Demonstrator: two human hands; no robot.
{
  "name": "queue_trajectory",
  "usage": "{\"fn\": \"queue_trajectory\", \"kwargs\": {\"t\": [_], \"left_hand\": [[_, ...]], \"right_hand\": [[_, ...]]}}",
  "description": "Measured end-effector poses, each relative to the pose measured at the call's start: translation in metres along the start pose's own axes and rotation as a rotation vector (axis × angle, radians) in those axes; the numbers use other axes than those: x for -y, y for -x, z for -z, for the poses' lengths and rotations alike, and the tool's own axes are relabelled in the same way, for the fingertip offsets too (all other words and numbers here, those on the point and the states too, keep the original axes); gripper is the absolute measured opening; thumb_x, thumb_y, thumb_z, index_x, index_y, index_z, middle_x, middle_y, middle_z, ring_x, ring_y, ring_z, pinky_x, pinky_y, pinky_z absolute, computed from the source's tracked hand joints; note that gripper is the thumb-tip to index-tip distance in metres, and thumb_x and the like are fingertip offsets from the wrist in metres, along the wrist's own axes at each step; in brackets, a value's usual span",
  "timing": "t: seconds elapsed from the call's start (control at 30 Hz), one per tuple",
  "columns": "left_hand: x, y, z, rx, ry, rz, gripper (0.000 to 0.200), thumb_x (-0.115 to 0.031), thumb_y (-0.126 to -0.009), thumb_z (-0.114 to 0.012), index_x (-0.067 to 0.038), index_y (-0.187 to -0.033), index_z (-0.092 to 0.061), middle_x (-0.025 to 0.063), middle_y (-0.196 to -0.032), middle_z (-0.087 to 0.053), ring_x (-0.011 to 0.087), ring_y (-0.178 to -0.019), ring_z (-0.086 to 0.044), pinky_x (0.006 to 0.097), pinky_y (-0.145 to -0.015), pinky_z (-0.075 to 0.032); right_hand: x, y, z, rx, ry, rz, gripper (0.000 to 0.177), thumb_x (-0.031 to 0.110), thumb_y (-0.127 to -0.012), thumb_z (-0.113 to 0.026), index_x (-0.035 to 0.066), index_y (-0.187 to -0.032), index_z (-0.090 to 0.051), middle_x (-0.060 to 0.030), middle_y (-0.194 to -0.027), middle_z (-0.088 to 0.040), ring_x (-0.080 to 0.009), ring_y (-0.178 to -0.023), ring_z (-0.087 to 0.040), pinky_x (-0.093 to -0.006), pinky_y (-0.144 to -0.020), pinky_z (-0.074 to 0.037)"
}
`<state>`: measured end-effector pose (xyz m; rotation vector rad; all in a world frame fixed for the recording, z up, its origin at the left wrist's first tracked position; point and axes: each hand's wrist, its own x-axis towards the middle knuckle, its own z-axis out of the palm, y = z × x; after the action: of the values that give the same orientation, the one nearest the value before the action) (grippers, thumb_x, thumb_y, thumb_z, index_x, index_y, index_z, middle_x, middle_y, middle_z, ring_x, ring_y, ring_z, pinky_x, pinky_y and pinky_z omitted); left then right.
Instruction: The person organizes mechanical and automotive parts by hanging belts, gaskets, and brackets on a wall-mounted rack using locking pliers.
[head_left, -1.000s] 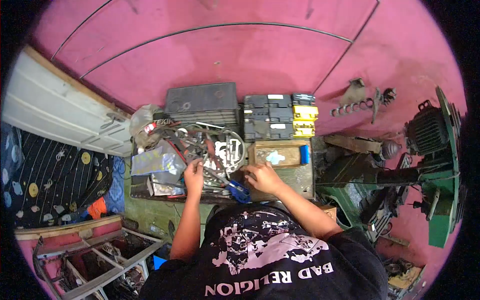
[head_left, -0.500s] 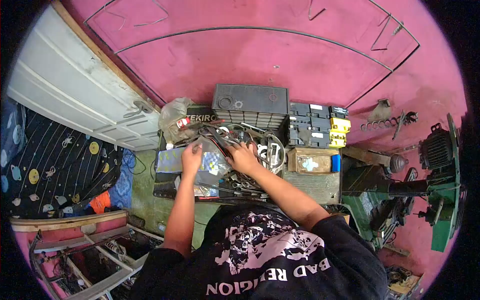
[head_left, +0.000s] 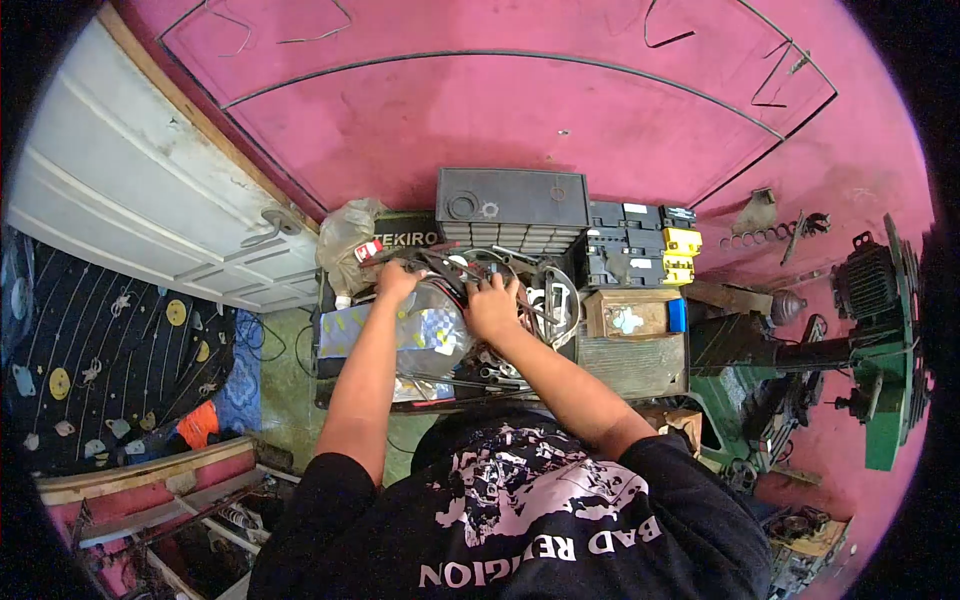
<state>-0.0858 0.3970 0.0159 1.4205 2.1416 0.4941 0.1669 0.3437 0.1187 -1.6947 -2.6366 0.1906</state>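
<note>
My left hand (head_left: 398, 282) reaches to the back left of a cluttered pile, its fingers closed round one end of a long black strip (head_left: 440, 272), perhaps rubber or cable. Beside it, my right hand (head_left: 492, 308) grips the strip's other side with bent fingers; its fingertips are partly hidden among dark parts. Below my hands lie a clear plastic bag (head_left: 432, 352) and a grey-blue patterned packet (head_left: 350, 330). Several wrenches (head_left: 500, 375) are at the front of the pile. A pale metal gasket-like part (head_left: 560, 300) rests to the right of my right hand.
A black drawer cabinet (head_left: 515, 200) stands at the back, with stacked black and yellow batteries (head_left: 640, 245) beside it. A cardboard box (head_left: 622, 316) sits on a ribbed mat (head_left: 630, 358). Left is a white door (head_left: 150, 190); right, a green machine (head_left: 890, 400).
My left hand has moved forward from above the patterned packet to the black strip. My right hand has shifted slightly, and the clear bag now lies lower and more exposed.
</note>
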Motion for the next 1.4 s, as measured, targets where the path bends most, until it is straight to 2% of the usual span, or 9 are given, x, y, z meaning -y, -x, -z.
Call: {"fn": "queue_trajectory", "kwargs": {"t": [0.13, 0.33, 0.4, 0.53, 0.67, 0.9, 1.13, 1.33, 1.4], "left_hand": [[-0.024, 0.017, 0.024, 0.145, 0.191, 0.008, 0.06, -0.034, -0.069, -0.091, -0.002, -0.116, -0.072, 0.0223, -0.115, -0.072, 0.0382, -0.108, -0.068, 0.0434, -0.094, -0.053], [-0.055, 0.04, 0.034, -0.001, -0.059, 0.082, 0.067, -0.032, -0.066, -0.093, -0.006, -0.119, -0.06, 0.0205, -0.114, -0.072, 0.0396, -0.112, -0.066, 0.0568, -0.097, -0.046], [-0.054, 0.041, 0.034, 0.019, -0.045, 0.003, 0.065, -0.034, -0.064, -0.094, -0.004, -0.113, -0.064, 0.0245, -0.109, -0.07, 0.0436, -0.106, -0.066, 0.0488, -0.091, -0.051], [-0.049, 0.049, 0.026, -0.104, -0.293, -0.184, 0.065, -0.039, -0.067, -0.09, -0.014, -0.123, -0.066, 0.0142, -0.105, -0.074, 0.0356, -0.118, -0.062, 0.0594, -0.096, -0.043], [-0.051, 0.046, 0.059, 0.033, -0.353, -0.325, 0.056, -0.038, -0.066, -0.089, -0.017, -0.115, -0.074, 0.0109, -0.104, -0.075, 0.0345, -0.116, -0.063, 0.0549, -0.094, -0.044], [-0.096, 0.047, 0.119, 0.112, 0.04, -0.324, 0.054, -0.03, -0.059, -0.094, 0.0, -0.1, -0.076, 0.0165, -0.099, -0.076, 0.029, -0.089, -0.073, 0.0374, -0.082, -0.055], [-0.197, 0.096, 0.165, -0.088, 0.131, -0.583, 0.05, -0.03, -0.061, -0.093, -0.006, -0.101, -0.074, 0.0116, -0.096, -0.075, 0.0305, -0.092, -0.068, 0.0416, -0.084, -0.053], [-0.263, 0.189, 0.117, -0.203, 0.459, -0.744, 0.049, -0.01, -0.073, -0.087, -0.006, -0.118, -0.067, 0.0126, -0.107, -0.07, 0.0295, -0.097, -0.066, 0.0402, -0.087, -0.053], [-0.279, 0.224, 0.064, 0.009, 0.942, -0.528, 0.05, -0.005, -0.076, -0.084, -0.004, -0.122, -0.064, 0.0132, -0.111, -0.068, 0.0273, -0.102, -0.066, 0.0382, -0.089, -0.052]], "right_hand": [[0.004, -0.003, 0.007, -0.118, 0.01, 0.054, 0.04, 0.021, -0.097, -0.051, 0.029, -0.133, -0.064, -0.0112, -0.122, -0.064, -0.0302, -0.125, -0.05, -0.0636, -0.108, -0.029], [-0.005, -0.012, 0.001, -0.06, 0.103, 0.153, 0.042, 0.022, -0.099, -0.047, 0.032, -0.137, -0.061, -0.0102, -0.13, -0.058, -0.03, -0.129, -0.045, -0.0603, -0.11, -0.027], [-0.007, -0.014, 0.001, -0.101, 0.195, 0.184, 0.043, 0.023, -0.099, -0.047, 0.033, -0.139, -0.059, -0.01, -0.134, -0.056, -0.0302, -0.13, -0.045, -0.0606, -0.11, -0.028], [-0.009, -0.013, 0.009, -0.091, 0.238, 0.283, 0.041, 0.024, -0.099, -0.048, 0.03, -0.135, -0.064, -0.01, -0.135, -0.052, -0.0284, -0.13, -0.043, -0.0592, -0.11, -0.028], [-0.021, -0.017, 0.009, -0.07, 0.272, 0.339, 0.041, 0.023, -0.098, -0.048, 0.027, -0.136, -0.064, -0.0091, -0.134, -0.053, -0.0285, -0.13, -0.044, -0.0572, -0.111, -0.029], [-0.038, -0.023, 0.008, -0.171, 0.023, 0.121, 0.03, 0.03, -0.093, -0.059, 0.018, -0.117, -0.074, -0.009, -0.13, -0.059, -0.0285, -0.129, -0.045, -0.0637, -0.109, -0.026], [-0.046, -0.002, 0.045, -0.396, -0.267, 0.002, 0.018, 0.033, -0.089, -0.069, 0.016, -0.094, -0.075, -0.0019, -0.093, -0.071, -0.0244, -0.1, -0.059, -0.0546, -0.09, -0.034], [-0.096, 0.08, 0.101, -0.728, -0.419, -0.064, 0.021, 0.02, -0.079, -0.077, 0.013, -0.099, -0.073, -0.0005, -0.094, -0.072, -0.0235, -0.102, -0.061, -0.05, -0.089, -0.035], [-0.131, 0.109, 0.111, -0.79, -0.313, -0.103, 0.029, 0.015, -0.073, -0.077, 0.014, -0.101, -0.071, 0.0019, -0.104, -0.072, -0.0223, -0.101, -0.062, -0.049, -0.088, -0.036]]}}
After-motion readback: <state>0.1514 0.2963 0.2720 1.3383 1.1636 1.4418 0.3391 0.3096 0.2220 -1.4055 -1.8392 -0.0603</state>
